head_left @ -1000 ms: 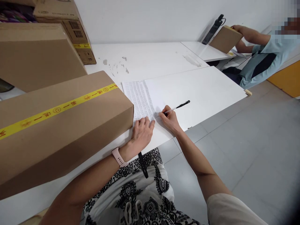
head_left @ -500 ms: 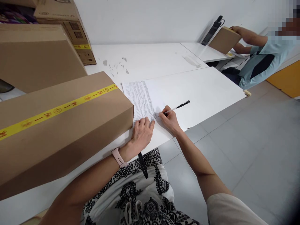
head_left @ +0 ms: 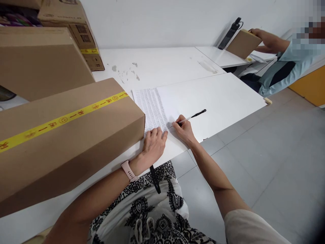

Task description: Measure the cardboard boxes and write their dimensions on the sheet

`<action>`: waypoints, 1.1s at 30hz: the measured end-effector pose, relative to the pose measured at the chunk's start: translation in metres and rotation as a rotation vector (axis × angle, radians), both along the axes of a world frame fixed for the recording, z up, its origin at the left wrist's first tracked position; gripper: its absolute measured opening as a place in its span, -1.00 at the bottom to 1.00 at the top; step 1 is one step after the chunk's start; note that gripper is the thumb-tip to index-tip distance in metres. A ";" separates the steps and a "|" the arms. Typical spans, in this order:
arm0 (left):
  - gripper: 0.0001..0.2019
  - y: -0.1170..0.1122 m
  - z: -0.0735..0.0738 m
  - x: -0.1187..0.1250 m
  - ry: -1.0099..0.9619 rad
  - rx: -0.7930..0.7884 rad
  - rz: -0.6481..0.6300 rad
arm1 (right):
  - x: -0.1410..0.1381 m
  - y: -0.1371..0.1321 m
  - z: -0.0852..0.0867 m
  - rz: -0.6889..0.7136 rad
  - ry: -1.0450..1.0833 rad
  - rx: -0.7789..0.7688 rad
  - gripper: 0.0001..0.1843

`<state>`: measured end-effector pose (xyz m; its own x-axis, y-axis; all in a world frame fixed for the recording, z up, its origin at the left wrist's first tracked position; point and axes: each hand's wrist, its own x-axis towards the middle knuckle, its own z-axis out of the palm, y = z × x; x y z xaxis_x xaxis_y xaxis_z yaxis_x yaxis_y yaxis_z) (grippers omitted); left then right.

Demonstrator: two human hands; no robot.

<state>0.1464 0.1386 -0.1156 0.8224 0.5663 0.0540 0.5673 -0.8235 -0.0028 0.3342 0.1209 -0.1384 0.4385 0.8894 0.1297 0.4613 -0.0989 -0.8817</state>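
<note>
A pen (head_left: pixel 192 116) with a clear barrel and black end is pinched in my right hand (head_left: pixel 184 129), its tip hidden by the fingers near the right edge of the writing. Under it lies a paper sheet (head_left: pixel 152 106) covered with rows of small text, too small to read. My left hand (head_left: pixel 154 145) rests flat with fingers stretched over the sheet's lower edge, holding nothing. A large cardboard box (head_left: pixel 83 135) with yellow printed tape stands left of the sheet, its corner close to the left fingers.
More cardboard boxes (head_left: pixel 38 57) stand at the back left of the white table (head_left: pixel 210 98). At the far right, a co-worker in a light blue shirt (head_left: pixel 279 76) holds a small cardboard box (head_left: pixel 243 44) beside a dark bottle (head_left: pixel 230 34). The table's front edge runs above a tiled floor (head_left: pixel 243 162).
My hands, the pen and the sheet look the same. The co-worker at the right has shifted slightly, leaning a little to the right.
</note>
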 end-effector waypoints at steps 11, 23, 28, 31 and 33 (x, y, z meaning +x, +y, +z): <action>-0.54 0.001 -0.006 0.000 -0.046 0.016 -0.007 | 0.006 0.006 -0.014 -0.109 -0.016 0.222 -0.84; -0.56 0.004 -0.017 -0.008 -0.508 0.172 -0.088 | 0.014 0.015 -0.024 -0.205 -0.304 0.117 -0.41; -0.37 -0.038 0.014 -0.028 -0.835 0.005 -0.073 | -0.029 -0.025 0.007 -0.248 -0.073 0.321 -0.72; -0.30 -0.077 0.026 -0.057 -0.906 -0.177 0.008 | -0.079 -0.070 0.023 0.336 0.295 0.096 -0.64; -0.29 -0.097 0.027 -0.080 -0.901 -0.259 0.041 | -0.108 -0.095 0.027 0.584 0.454 -0.023 -0.61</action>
<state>0.0665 0.0418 -0.0887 0.5114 0.6773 0.5289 0.2950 -0.7164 0.6322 0.2261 0.0261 -0.1110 -0.1010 0.9945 0.0266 0.0351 0.0303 -0.9989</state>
